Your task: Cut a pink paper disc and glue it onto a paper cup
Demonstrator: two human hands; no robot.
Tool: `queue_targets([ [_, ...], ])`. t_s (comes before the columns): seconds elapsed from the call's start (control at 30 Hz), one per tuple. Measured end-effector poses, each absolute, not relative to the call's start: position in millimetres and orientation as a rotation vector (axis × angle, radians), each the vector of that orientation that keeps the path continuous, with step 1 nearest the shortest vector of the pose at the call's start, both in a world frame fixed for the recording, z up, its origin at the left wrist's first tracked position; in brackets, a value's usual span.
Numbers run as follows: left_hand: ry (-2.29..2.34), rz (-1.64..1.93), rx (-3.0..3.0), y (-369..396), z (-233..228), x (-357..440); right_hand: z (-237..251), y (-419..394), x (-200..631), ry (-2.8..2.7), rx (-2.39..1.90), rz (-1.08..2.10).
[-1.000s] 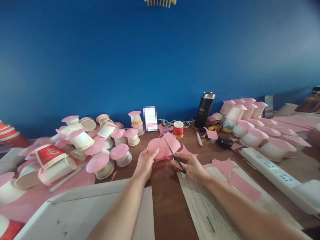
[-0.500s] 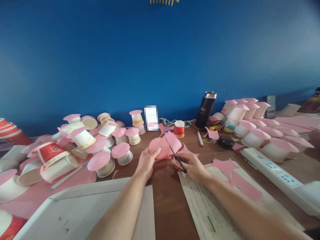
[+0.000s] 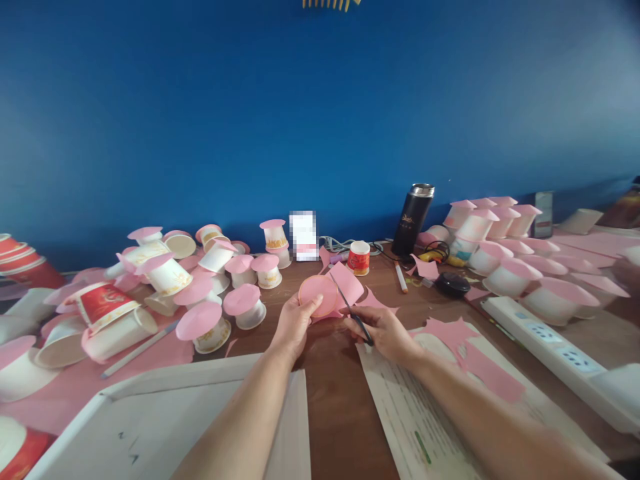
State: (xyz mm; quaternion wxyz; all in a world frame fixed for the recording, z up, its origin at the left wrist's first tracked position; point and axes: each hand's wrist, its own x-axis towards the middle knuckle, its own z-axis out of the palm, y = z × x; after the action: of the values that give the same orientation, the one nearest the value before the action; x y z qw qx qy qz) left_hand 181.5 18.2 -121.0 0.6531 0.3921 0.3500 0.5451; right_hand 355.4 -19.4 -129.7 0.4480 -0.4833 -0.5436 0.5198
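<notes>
Between thumb and fingers, my left hand (image 3: 294,325) pinches a piece of pink paper (image 3: 319,295) with an orange circle drawn on it. My right hand (image 3: 381,331) is closed around the dark handles of a pair of scissors (image 3: 344,293). The blades lie along the right side of the circle, across the paper. An angular pink flap (image 3: 349,283) extends beyond the blades on the right. Pink offcuts (image 3: 371,299) rest on the table just under and behind my right hand. How far the blades are parted is hard to make out.
Paper cups with pink discs (image 3: 200,321) crowd the left; more capped cups (image 3: 515,275) stand right. A red cup (image 3: 359,257), a black bottle (image 3: 413,219) and a marker (image 3: 401,277) are behind my hands. A power strip (image 3: 545,339) lies right, a printed sheet (image 3: 400,400) under my right forearm.
Both hands, the paper and the scissors keep nearly the same position. The whole view has shifted very slightly.
</notes>
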Motion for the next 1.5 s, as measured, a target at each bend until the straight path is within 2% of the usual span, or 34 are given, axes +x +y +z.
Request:
queue_targets([
  [0.5,0.81,1.316,0.747,21,-122,179,-134,-15,356,-1.289,-1.193,1.316],
  [0.83,0.816,1.322,0.717,19,-119,180,-119,-21,353,-1.421,-1.269,1.27],
  [1.5,0.814,1.293,0.797,20,-123,181,-134,-19,357,-1.428,-1.081,1.331],
])
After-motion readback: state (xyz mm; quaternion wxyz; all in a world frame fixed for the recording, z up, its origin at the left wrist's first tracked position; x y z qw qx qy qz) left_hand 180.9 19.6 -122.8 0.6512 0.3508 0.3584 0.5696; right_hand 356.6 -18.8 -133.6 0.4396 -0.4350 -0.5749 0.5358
